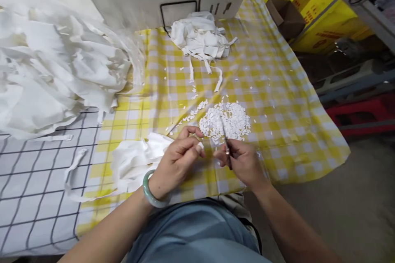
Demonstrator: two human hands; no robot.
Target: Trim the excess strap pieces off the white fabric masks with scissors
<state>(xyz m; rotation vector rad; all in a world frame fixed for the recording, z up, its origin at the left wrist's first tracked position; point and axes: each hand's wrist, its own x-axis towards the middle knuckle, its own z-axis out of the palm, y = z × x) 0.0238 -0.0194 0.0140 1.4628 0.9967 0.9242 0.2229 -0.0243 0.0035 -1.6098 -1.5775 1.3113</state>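
My left hand (182, 156), with a green bangle at the wrist, is closed in a pinch; a small bit of white fabric (200, 145) shows at the fingertips. Whether that bit joins the white cloth garment (132, 162) lying beside and behind the hand is hidden. A long strap (68, 176) trails from this garment to the left. My right hand (243, 160) is wrapped round dark slim scissors (227, 146), blades pointing away from me. Just beyond both hands lies a heap of small white cut pieces (228, 119).
A large pile of white cloth (55, 65) fills the left side. A smaller bundle with dangling straps (200, 37) lies at the back, by a white box (138, 0). Yellow bags (324, 4) and a brown open box (285, 18) stand right of the checked tablecloth (296, 131).
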